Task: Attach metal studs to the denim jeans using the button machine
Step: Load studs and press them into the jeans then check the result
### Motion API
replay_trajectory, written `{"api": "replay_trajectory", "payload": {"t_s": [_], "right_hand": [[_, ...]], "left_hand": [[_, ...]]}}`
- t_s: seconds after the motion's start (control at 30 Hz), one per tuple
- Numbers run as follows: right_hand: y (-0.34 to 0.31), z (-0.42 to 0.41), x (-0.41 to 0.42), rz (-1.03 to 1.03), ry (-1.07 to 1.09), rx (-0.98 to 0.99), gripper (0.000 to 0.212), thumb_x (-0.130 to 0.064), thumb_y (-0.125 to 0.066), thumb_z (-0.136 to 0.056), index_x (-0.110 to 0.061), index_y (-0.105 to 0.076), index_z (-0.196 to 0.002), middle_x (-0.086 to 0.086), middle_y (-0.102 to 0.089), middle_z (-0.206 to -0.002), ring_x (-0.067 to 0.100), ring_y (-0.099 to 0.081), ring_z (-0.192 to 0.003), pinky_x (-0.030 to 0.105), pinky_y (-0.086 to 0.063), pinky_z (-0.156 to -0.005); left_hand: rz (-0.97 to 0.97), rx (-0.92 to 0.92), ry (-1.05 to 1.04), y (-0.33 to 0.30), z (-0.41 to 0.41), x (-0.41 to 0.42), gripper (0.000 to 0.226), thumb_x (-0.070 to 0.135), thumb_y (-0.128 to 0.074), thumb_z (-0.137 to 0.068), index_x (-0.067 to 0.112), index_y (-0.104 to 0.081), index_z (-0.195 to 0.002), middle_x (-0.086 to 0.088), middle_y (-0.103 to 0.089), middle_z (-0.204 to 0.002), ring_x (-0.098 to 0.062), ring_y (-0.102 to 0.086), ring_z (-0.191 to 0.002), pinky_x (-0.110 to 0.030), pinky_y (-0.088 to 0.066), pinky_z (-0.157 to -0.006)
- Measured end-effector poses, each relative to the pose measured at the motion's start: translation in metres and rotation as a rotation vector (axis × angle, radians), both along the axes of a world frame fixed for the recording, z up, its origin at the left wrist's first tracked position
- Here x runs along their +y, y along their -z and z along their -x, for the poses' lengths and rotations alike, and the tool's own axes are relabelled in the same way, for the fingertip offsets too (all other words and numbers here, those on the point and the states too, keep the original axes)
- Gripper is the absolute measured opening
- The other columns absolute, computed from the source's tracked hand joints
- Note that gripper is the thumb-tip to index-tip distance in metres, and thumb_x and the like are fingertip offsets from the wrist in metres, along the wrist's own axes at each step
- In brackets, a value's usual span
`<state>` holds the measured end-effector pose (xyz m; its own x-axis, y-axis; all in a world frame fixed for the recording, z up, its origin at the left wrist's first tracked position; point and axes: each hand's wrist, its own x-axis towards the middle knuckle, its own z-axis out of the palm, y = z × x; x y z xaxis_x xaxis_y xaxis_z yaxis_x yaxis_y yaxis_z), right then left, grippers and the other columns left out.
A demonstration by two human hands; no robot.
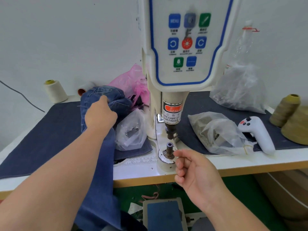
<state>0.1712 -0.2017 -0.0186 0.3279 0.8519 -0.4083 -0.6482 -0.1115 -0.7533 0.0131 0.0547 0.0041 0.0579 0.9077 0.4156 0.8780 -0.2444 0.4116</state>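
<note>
So from my head cam: my left hand [100, 112] is reached out over the denim jeans [106, 104], which are bunched in a heap on the dark mat [50, 130] left of the button machine [183, 47], with one leg trailing off the front edge of the table [250, 165] and down past my forearm. The fingers are buried in the folds, so it looks like they're grabbing the fabric, but I honestly can't tell for sure. My right hand [191, 170] is just in front of the machine's lower die post [169, 150], fingers curled in with thumb and forefinger tips pressed together; if there's a stud pinched in there it's too tiny to make out. The upper punch [170, 132] sits above the post with a gap between them. Around it: a clear bag of metal bits [131, 130] just left of the machine base, a pink bag [131, 77] behind the jeans, two more clear bags [216, 130] on the right, a white handheld controller [256, 132] beside them, and thread cones [55, 90] at both ends of the table. A foot pedal [164, 214] sits on the floor below.
</note>
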Motion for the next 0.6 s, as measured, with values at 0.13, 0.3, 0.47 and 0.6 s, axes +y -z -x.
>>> {"api": "replay_trajectory", "payload": {"t_s": [0.13, 0.3, 0.47, 0.6], "right_hand": [[0.001, -0.003, -0.001, 0.024, -0.006, -0.014, 0.014, -0.014, -0.056, -0.091, -0.004, -0.066, -0.088, 0.004, -0.048, -0.058, 0.011, -0.037, -0.049, 0.023, -0.028, -0.045], [0.001, 0.003, -0.002, 0.0, -0.025, -0.081, 0.018, -0.012, -0.054, -0.094, -0.005, -0.067, -0.085, 0.003, -0.05, -0.058, 0.011, -0.04, -0.049, 0.022, -0.03, -0.044], [-0.008, 0.017, -0.008, -0.089, -0.138, -0.178, 0.018, -0.014, -0.055, -0.093, -0.007, -0.07, -0.085, 0.004, -0.055, -0.061, 0.012, -0.046, -0.051, 0.024, -0.036, -0.046], [-0.017, 0.031, -0.011, -0.201, -0.207, -0.336, 0.025, -0.034, -0.054, -0.094, -0.013, -0.069, -0.095, 0.004, -0.062, -0.071, 0.015, -0.053, -0.062, 0.027, -0.042, -0.052]], "left_hand": [[-0.212, -0.217, -0.05, -0.014, 0.026, -0.019, 0.035, 0.011, -0.057, -0.079, 0.021, -0.059, -0.113, -0.018, -0.067, -0.103, -0.04, -0.061, -0.096, -0.038, -0.041, -0.073], [-0.441, -0.452, -0.001, -0.029, 0.067, -0.064, 0.029, 0.024, -0.049, -0.076, 0.032, -0.054, -0.104, -0.005, -0.068, -0.092, -0.034, -0.063, -0.086, -0.042, -0.053, -0.079], [-0.416, -0.516, 0.084, -0.027, 0.082, -0.14, 0.033, 0.028, -0.049, -0.077, 0.054, -0.05, -0.098, 0.015, -0.063, -0.08, -0.009, -0.063, -0.074, -0.026, -0.052, -0.069], [-0.349, -0.476, 0.256, -0.011, 0.075, -0.198, 0.048, 0.017, -0.054, -0.072, 0.058, -0.053, -0.097, 0.031, -0.061, -0.087, 0.012, -0.056, -0.076, -0.005, -0.041, -0.066]]}}
